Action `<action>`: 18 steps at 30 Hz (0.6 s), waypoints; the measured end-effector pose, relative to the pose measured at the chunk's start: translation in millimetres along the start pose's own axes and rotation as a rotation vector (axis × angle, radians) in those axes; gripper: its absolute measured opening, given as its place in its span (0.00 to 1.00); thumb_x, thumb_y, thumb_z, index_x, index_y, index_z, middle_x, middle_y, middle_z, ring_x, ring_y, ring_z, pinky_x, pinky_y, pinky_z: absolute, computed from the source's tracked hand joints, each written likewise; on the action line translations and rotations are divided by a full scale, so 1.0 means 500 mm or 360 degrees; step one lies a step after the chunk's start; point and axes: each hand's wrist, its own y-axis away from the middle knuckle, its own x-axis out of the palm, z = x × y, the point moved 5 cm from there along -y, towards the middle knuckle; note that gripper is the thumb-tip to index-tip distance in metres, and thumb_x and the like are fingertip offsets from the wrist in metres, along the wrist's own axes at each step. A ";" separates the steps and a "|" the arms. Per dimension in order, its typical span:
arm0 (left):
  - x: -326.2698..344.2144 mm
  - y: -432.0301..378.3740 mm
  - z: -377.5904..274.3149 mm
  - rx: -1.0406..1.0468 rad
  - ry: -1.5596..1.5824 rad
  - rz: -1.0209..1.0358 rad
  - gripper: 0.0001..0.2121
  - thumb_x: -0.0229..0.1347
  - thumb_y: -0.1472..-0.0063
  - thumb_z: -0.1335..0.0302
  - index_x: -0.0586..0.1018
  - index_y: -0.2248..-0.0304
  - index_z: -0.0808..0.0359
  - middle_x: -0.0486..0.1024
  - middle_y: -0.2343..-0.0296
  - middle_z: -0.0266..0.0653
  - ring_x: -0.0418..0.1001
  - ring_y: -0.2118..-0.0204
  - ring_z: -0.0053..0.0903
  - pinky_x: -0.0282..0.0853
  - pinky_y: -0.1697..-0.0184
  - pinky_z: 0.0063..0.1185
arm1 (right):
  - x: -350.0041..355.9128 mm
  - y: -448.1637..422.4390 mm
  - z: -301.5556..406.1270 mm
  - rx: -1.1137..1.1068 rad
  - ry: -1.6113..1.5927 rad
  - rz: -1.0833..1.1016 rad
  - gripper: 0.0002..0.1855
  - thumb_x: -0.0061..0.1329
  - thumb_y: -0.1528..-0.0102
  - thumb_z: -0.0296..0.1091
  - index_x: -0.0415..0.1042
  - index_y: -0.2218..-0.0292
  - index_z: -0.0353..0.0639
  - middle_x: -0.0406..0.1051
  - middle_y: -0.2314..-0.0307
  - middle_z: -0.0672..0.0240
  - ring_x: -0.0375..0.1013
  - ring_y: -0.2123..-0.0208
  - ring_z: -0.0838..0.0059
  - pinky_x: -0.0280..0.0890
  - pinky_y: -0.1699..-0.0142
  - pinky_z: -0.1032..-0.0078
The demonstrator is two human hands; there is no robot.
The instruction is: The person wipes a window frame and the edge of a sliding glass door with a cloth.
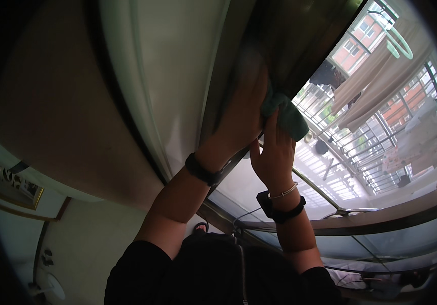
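Note:
A green cloth (294,121) is bunched at the edge of a dark, shiny door or window frame (298,42) in front of me. My right hand (273,156) reaches up to it, fingers extended and holding the cloth against the frame. My left hand (241,108) lies higher along the dark frame, its palm side hidden. Its little-finger edge meets the cloth, and its fingertips fade into shadow, so its grip is unclear. A black band (202,170) circles the left wrist. On the right wrist are a bracelet (284,191) and a black strapped device (279,207).
To the right, glass looks onto a barred balcony with hanging curtains (371,84) and a pale green hanger (399,44). A pale panel (172,76) stands on the left. Below are a sandalled foot (201,227), the floor (89,244) and a white pedestal fan (54,286).

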 end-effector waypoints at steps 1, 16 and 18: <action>0.008 0.035 0.017 -0.0058 0.0018 0.0061 0.34 0.50 0.47 0.75 0.45 0.45 0.72 0.40 0.45 0.61 0.42 0.43 0.53 0.43 0.42 0.37 | 0.024 0.018 -0.002 -0.0008 0.0005 0.0080 0.41 0.50 0.55 0.32 0.44 0.45 0.30 0.61 0.56 0.49 0.60 0.53 0.53 0.53 0.49 0.64; 0.048 0.228 0.094 -0.0204 0.0083 0.0160 0.28 0.41 0.45 0.82 0.46 0.45 0.74 0.42 0.45 0.59 0.43 0.42 0.48 0.42 0.41 0.33 | 0.079 0.101 -0.014 0.0035 -0.0048 0.0140 0.32 0.46 0.53 0.32 0.55 0.47 0.38 0.61 0.56 0.51 0.61 0.53 0.55 0.55 0.49 0.65; 0.043 0.215 0.085 -0.0204 0.0116 0.0163 0.28 0.39 0.46 0.84 0.46 0.45 0.74 0.43 0.45 0.58 0.43 0.42 0.46 0.41 0.41 0.32 | 0.059 0.083 -0.009 0.0037 0.0020 0.0015 0.29 0.45 0.55 0.31 0.59 0.49 0.41 0.66 0.65 0.61 0.66 0.61 0.63 0.59 0.54 0.71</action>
